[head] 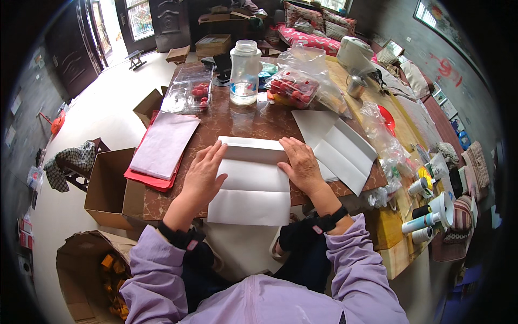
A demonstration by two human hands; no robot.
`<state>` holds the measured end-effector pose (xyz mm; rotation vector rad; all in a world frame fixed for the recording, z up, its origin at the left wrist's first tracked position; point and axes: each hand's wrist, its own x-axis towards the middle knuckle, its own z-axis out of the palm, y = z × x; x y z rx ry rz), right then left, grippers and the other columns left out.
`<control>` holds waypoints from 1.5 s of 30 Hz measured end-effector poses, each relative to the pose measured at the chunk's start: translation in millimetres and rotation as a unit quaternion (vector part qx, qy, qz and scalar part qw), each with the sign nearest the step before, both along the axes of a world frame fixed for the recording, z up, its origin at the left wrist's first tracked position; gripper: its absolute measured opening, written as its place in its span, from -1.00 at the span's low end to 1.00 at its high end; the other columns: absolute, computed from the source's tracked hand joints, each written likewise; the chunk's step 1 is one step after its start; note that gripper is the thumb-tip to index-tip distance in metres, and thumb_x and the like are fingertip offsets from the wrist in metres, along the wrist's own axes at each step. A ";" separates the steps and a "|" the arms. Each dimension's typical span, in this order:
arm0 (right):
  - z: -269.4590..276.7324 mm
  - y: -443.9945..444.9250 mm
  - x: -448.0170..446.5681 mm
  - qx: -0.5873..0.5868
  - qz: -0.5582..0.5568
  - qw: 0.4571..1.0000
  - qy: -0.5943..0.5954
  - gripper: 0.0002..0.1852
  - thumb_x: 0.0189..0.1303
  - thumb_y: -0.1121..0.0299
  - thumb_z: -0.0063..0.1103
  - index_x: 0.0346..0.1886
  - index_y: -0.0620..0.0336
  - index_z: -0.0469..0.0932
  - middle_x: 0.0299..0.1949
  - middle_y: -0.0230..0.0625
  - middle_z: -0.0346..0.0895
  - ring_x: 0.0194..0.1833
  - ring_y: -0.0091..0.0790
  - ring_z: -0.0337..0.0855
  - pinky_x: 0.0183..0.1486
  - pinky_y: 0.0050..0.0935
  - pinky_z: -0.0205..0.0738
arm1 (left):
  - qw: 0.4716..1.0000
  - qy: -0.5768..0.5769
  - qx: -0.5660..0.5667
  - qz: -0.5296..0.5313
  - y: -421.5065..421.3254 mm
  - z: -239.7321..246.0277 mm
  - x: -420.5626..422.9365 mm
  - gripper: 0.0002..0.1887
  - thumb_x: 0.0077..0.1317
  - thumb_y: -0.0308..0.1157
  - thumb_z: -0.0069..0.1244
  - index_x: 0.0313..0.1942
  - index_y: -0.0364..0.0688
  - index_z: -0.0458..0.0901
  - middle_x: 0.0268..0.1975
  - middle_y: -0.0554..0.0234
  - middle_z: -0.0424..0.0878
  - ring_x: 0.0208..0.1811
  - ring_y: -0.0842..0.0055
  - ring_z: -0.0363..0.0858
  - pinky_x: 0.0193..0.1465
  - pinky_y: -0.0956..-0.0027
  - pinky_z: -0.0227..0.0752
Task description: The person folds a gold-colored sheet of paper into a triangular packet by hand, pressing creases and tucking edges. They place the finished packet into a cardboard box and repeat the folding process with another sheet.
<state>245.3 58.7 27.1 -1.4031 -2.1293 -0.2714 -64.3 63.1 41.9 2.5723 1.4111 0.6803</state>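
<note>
A creased sheet of white paper [251, 174] lies before me on the marbled brown table [218, 121], its near edge overhanging the table's front. The far edge of the sheet is folded over as a strip. My left hand [205, 172] rests on the left end of that strip, fingers extended and thumb apart. My right hand [301, 164] lies on its right end, fingers slightly bent. Neither hand is closed round the paper. On the right lie more white sheets [344, 148], the top one creased. To the left is a stack of pale pink paper [164, 146] over red paper [151, 184].
Behind the sheet stand a clear plastic bottle [245, 75], a plastic box with red fruit [188, 91] and a bagged box of red fruit [293, 89]. Open cardboard boxes [109, 186] stand left of the table. A wooden surface [388, 121] with a metal mug [356, 86] adjoins on the right.
</note>
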 end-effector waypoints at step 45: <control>-27.6 -62.5 -81.9 -0.071 0.001 0.997 0.043 -0.25 0.54 -0.12 0.06 0.46 0.41 0.43 0.49 0.17 0.41 0.56 0.08 0.34 0.61 0.01 0.12 | 0.991 0.070 0.006 0.110 -55.2 -51.7 73.8 -0.33 0.57 0.07 -0.15 0.56 -0.04 0.37 0.65 -0.17 0.19 0.64 -0.08 0.14 0.72 -0.08 -0.18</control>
